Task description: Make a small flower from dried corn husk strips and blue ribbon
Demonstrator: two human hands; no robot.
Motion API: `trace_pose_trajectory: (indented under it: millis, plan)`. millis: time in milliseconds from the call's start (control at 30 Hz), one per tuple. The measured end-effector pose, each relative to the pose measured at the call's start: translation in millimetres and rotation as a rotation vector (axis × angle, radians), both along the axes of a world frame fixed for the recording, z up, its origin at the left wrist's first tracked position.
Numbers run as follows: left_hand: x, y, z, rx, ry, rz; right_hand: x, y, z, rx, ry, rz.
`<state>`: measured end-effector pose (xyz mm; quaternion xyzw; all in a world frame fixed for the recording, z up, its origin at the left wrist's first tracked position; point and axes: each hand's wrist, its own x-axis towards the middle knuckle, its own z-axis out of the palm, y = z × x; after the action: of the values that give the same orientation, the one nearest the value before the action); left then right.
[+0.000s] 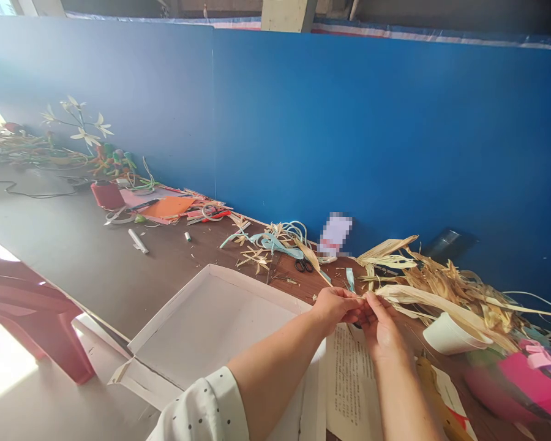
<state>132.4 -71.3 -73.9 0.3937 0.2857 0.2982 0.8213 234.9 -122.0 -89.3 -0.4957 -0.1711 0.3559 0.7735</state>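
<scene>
Above the printed paper sheet, my left hand (pixel 337 306) and my right hand (pixel 381 327) meet at their fingertips. Both are closed in a pinch on a thin strip of dried corn husk (pixel 362 296), mostly hidden by the fingers. A narrow pale husk piece (pixel 313 260) slants up and left from beside my left hand. Just right of my right hand lies a long husk leaf (pixel 425 297); whether it joins the pinched strip I cannot tell. Black-handled scissors (pixel 303 265) rest on the table beyond my left hand.
A shallow white cardboard box lid (pixel 220 306) spans the table's near side. To the right are a husk pile (pixel 463 291), a tilted white paper cup (pixel 454 334) and a pink bag (pixel 523 380). Pale blue cords (pixel 280 236) lie by the blue partition (pixel 371 135). A red chair (pixel 32 312) stands left.
</scene>
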Motion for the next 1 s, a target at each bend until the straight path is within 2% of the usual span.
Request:
trace_pose_trajectory:
  millis: [233,500,1000]
  plan:
    - [0.3,-0.5,-0.1,-0.006,0.0,0.012,-2.7,0.1,3.0,-0.009,0.009,0.0]
    - [4.3,-1.8,-3.8,0.06,-0.048,0.033,-4.5,-0.7,5.6,0.002,0.036,-0.01]
    - [6.8,0.1,-6.8,-0.012,-0.105,0.017,-1.0,0.3,0.8,0.041,0.028,0.012]
